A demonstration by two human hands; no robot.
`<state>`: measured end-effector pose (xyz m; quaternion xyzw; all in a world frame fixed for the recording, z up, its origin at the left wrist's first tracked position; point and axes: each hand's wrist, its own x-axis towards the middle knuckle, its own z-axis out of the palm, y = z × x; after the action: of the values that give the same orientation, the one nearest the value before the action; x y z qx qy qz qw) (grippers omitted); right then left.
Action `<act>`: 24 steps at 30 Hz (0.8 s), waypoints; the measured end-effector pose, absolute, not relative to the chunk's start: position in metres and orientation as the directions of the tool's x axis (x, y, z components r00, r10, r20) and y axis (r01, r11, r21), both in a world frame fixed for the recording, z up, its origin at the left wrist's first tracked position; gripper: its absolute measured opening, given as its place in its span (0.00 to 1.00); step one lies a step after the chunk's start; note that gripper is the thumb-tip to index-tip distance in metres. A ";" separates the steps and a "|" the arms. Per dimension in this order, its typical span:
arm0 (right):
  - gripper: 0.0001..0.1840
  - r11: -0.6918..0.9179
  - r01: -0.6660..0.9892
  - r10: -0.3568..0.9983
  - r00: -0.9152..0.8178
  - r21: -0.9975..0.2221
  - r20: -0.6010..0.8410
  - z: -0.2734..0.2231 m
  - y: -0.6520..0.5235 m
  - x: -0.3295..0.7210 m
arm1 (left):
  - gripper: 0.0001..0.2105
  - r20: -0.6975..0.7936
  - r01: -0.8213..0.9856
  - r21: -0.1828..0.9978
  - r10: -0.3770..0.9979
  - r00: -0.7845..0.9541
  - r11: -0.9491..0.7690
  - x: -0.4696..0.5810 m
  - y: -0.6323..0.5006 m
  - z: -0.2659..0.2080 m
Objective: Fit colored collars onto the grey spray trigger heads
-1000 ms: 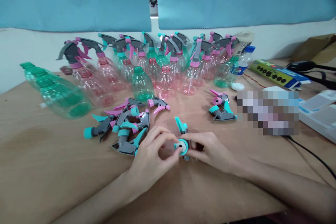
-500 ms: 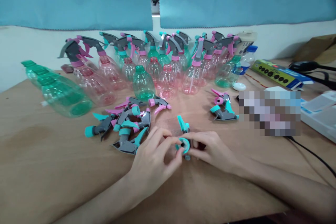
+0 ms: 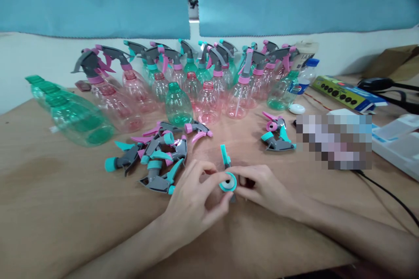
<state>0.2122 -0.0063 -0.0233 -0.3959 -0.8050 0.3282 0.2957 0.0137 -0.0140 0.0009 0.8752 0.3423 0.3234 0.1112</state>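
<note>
A grey trigger spray head with a teal collar (image 3: 234, 182) is held between my two hands, its open collar facing up toward me. The teal trigger (image 3: 224, 155) points away from me. My left hand (image 3: 193, 200) pinches the collar's rim with forefinger and thumb. From the other side, the fingers of my right hand (image 3: 265, 187) grip the spray head and hide part of its grey body. Close beyond my left hand, a grey and teal spray head (image 3: 159, 182) lies at the edge of a pile of loose pink and teal ones.
Spray bottles with heads fitted stand along the wall, with open-necked pink bottles (image 3: 208, 104) and a green bottle (image 3: 179, 104) in front. Green bottles (image 3: 81, 117) are at left. Two spray heads (image 3: 278, 141) lie at right, near a blurred-out item, a cable (image 3: 389, 189) and a box (image 3: 343, 93).
My left forefinger and thumb have spread from the middle of the collar to its rim, showing more of the opening. The spray head has turned slightly in my hands.
</note>
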 end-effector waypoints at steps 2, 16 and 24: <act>0.08 0.456 0.437 0.835 -0.511 -0.775 0.204 -0.024 -0.006 0.212 | 0.09 0.486 0.556 0.392 0.678 0.551 -0.733 0.013 -0.012 0.002; 0.07 0.489 0.435 0.821 -0.523 -0.756 0.229 -0.025 -0.006 0.213 | 0.07 0.456 0.559 0.428 0.704 0.545 -0.710 0.013 -0.010 0.000; 0.08 0.498 0.437 0.814 -0.532 -0.749 0.232 -0.025 -0.006 0.212 | 0.06 0.425 0.480 0.501 0.688 0.588 -0.720 0.014 -0.014 0.002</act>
<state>0.2124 -0.0062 -0.0251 -0.3842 -0.8141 0.3212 0.2941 0.0136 -0.0142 0.0016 0.8750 0.3336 0.3074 0.1691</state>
